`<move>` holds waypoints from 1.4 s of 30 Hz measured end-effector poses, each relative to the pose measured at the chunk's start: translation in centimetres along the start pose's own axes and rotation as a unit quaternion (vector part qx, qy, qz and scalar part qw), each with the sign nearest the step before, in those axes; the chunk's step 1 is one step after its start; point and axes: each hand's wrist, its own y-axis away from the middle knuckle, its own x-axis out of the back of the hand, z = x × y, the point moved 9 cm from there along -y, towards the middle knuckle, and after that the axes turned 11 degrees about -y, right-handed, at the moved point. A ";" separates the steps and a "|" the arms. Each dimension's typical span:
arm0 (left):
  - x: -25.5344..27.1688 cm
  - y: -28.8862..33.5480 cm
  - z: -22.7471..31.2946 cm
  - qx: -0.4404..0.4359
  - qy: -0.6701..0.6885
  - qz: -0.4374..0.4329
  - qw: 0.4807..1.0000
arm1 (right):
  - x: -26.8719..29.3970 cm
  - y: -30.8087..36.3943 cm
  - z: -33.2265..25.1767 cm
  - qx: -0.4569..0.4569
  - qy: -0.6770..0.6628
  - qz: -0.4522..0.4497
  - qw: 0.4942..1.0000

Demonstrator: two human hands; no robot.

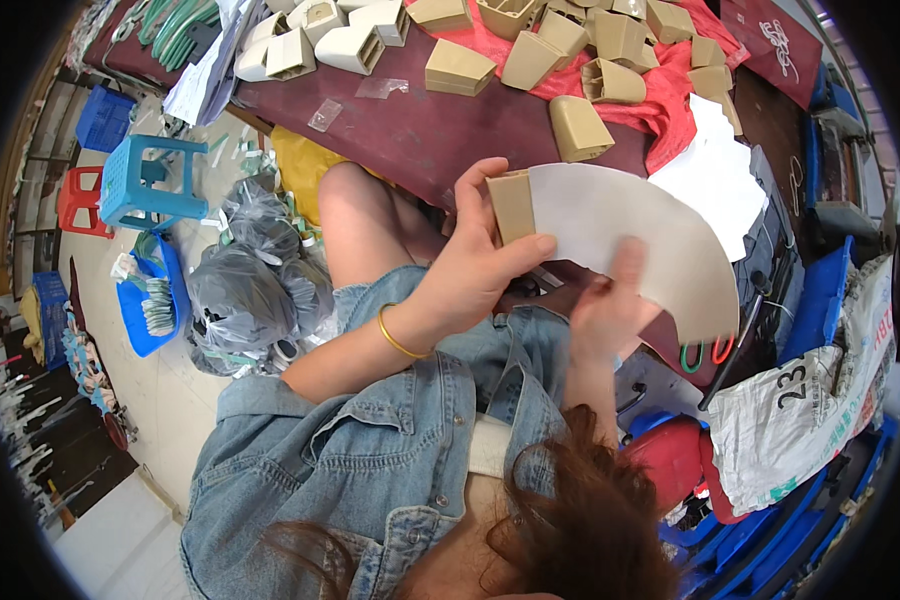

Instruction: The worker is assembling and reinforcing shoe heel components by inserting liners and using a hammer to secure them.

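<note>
My left hand (460, 255) grips a tan block that looks like a shoe heel (512, 205), thumb on the near side and fingers behind it. From this heel a pale grey-beige curved sheet (635, 215) fans out to the right, its left end against the heel. My right hand (610, 305), slightly blurred, has its thumb over the sheet's inner edge and its other fingers below, partly hidden. Several more tan heels (460, 68) lie farther off on the dark red table (400, 120); one heel (578, 128) sits just beyond the sheet.
Cream heels (350, 48) stand at the far left of the table. Red plastic (660, 120) and white paper (715, 170) lie to the right, with scissors (708, 352) nearer me. Plastic bags (245, 290), a blue stool (150, 180) and a blue basin (155, 300) are on the left floor.
</note>
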 end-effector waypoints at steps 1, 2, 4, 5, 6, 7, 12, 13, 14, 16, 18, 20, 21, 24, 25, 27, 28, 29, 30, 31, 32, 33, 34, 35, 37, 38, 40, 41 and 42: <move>0.5 0.0 0.4 -0.001 0.035 -0.001 0.999 | 1.2 -0.8 0.2 -0.041 -0.065 -0.018 0.997; 1.0 0.0 0.7 -0.002 0.070 -0.002 0.998 | 2.3 -1.6 -0.3 -0.043 -0.064 -0.019 0.997; 1.8 -0.4 1.2 -0.013 0.035 0.008 0.999 | 2.9 -2.8 -0.5 -0.106 -0.166 -0.064 0.978; 2.3 -0.6 1.6 -0.025 0.001 0.020 0.999 | 3.0 -2.9 -0.3 -0.137 -0.167 -0.094 0.972; 2.8 -0.6 2.0 -0.038 -0.033 0.033 0.998 | 3.7 -3.2 -0.7 -0.137 -0.167 -0.094 0.972; 2.8 -0.5 2.7 -0.033 -0.045 0.038 0.998 | 3.3 -3.0 -0.8 -0.157 -0.113 -0.160 0.968; 3.7 -0.6 4.4 -0.125 -0.200 0.002 0.972 | 0.2 -1.9 -2.7 -0.124 0.015 -0.242 0.962; 3.4 -0.5 5.0 -0.158 -0.211 -0.011 0.964 | -0.3 -1.6 -2.6 -0.123 0.014 -0.240 0.963; 3.1 -0.4 5.3 -0.158 -0.213 -0.013 0.964 | -0.4 -1.6 -2.7 -0.104 0.025 -0.211 0.972; 2.7 -0.1 6.2 -0.156 -0.121 0.001 0.980 | -0.9 -1.6 -2.6 -0.085 0.035 -0.180 0.979; 3.3 -0.6 5.4 -0.138 -0.110 -0.005 0.984 | -1.1 -2.0 -2.2 -0.086 0.046 -0.138 0.986; 3.4 -0.8 4.7 -0.120 -0.098 -0.012 0.988 | -2.4 -2.1 -2.0 -0.065 0.040 -0.124 0.989; 3.4 -0.8 4.3 -0.104 -0.067 -0.014 0.992 | -2.5 -2.3 -1.9 -0.052 0.007 -0.090 0.995; 3.2 -0.6 3.5 -0.075 -0.008 -0.029 0.997 | -2.5 -3.4 -1.9 0.002 0.059 -0.040 0.997; 3.0 -0.6 3.2 -0.064 0.021 -0.038 0.997 | -2.9 -3.8 -2.4 0.036 0.120 -0.030 0.992; 3.0 -0.4 3.0 -0.070 0.021 -0.038 0.997 | -4.3 -4.5 -2.9 0.097 0.225 -0.022 0.969; 3.1 -0.4 3.1 -0.080 0.021 -0.034 0.996 | -4.6 -4.8 -2.6 0.097 0.225 -0.020 0.969; 3.0 -0.3 3.1 -0.080 0.020 -0.036 0.996 | -5.4 -5.0 -2.2 0.099 0.269 -0.042 0.957; 2.8 -0.2 3.2 -0.076 0.047 -0.047 0.995 | -6.1 -5.4 -1.9 0.100 0.313 -0.062 0.942; 2.6 -0.1 3.2 -0.073 0.073 -0.057 0.993 | -6.7 -5.9 -0.9 0.096 0.300 -0.105 0.943; 2.4 0.0 3.3 -0.073 0.073 -0.057 0.993 | -6.8 -6.1 -0.5 0.096 0.300 -0.105 0.943; 2.1 -0.1 3.2 -0.070 0.084 -0.067 0.992 | -7.4 -6.2 0.6 0.075 0.320 -0.133 0.935; 1.9 -0.1 3.1 -0.067 0.095 -0.077 0.990 | -8.1 -6.0 1.5 0.053 0.340 -0.162 0.925; 2.1 -0.2 3.0 -0.067 0.095 -0.078 0.990 | -8.7 -5.8 1.6 0.066 0.374 -0.167 0.910; 1.8 -0.3 2.3 -0.057 0.103 -0.123 0.985 | -9.1 -5.4 2.8 0.021 0.371 -0.190 0.909; 1.9 -0.2 2.1 -0.056 0.103 -0.123 0.985 | -9.2 -5.1 3.9 -0.023 0.368 -0.213 0.905; 2.1 -0.2 1.3 -0.019 0.113 -0.131 0.985 | -9.5 -4.6 4.3 -0.028 0.367 -0.224 0.903; 2.1 -0.3 1.0 -0.017 0.112 -0.132 0.985 | -9.7 -4.3 4.5 -0.044 0.366 -0.234 0.900; 1.5 -0.2 1.4 -0.028 0.199 -0.179 0.963 | -9.9 -4.1 4.7 -0.060 0.366 -0.243 0.896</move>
